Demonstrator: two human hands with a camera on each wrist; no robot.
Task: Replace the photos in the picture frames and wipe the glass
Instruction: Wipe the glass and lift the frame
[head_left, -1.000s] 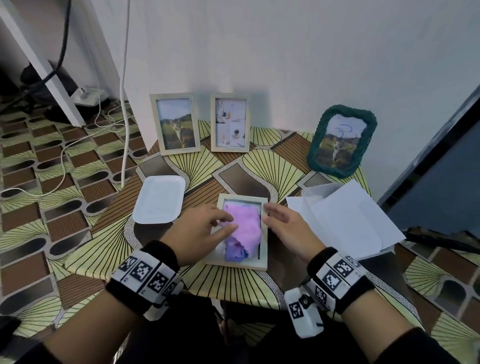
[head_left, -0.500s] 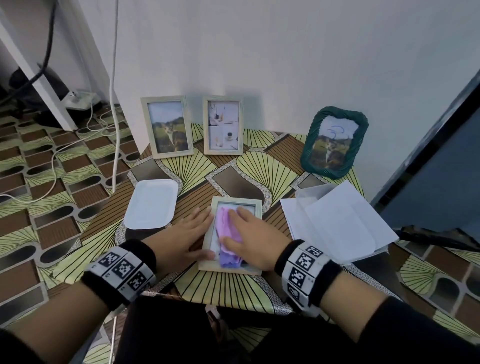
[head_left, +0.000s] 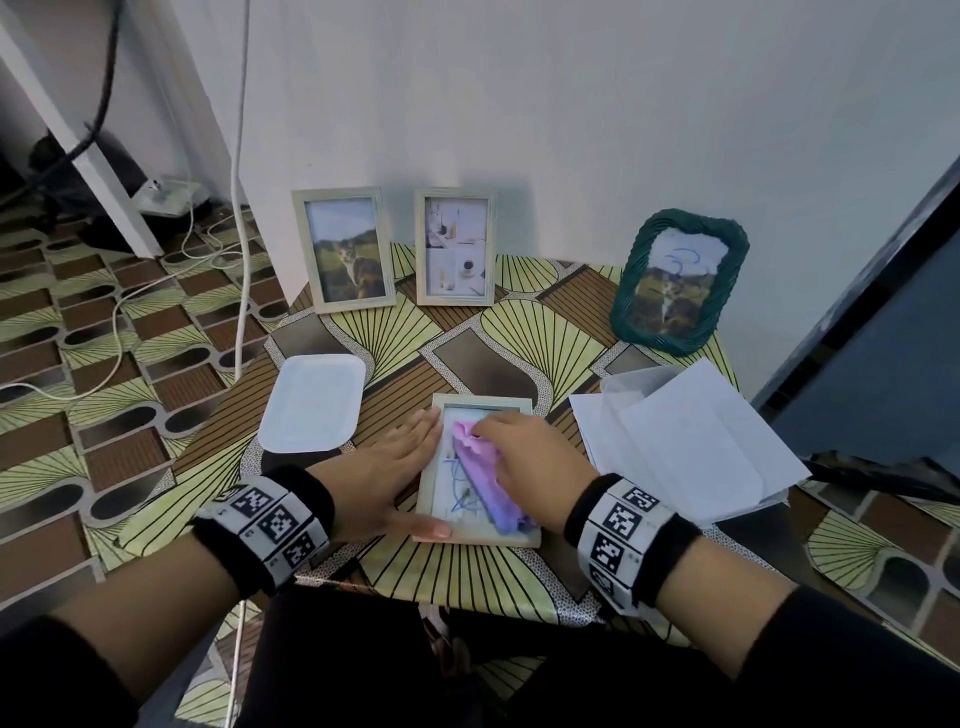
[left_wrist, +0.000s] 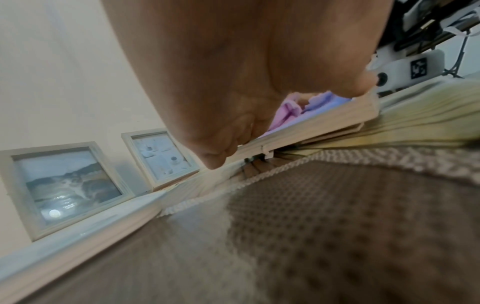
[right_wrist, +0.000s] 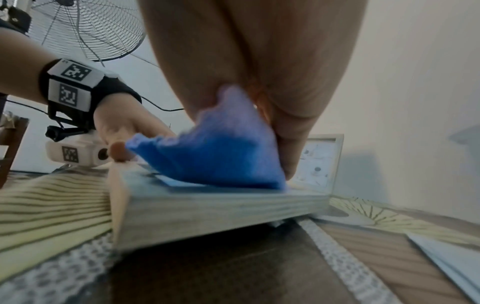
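One pale frame (head_left: 480, 402) flat, long axis pointing away, left hand (head_left: 384, 480) flat steadying, right hand (head_left: 524, 467) pressing cloth (head_left: 480, 480).

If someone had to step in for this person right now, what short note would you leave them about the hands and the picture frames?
Left hand: flat and open, pressing the left edge of the light wooden frame that lies on the table, steadying it.
Right hand: fingers press the purple cloth onto the frame's glass.
Done: a scribbled drawing sits in this frame.
Left: finish wiping, stand it up. Three frames stand at the wall: cat photo frame, collage frame, green woven frame. Loose white papers lie right, white tray left.
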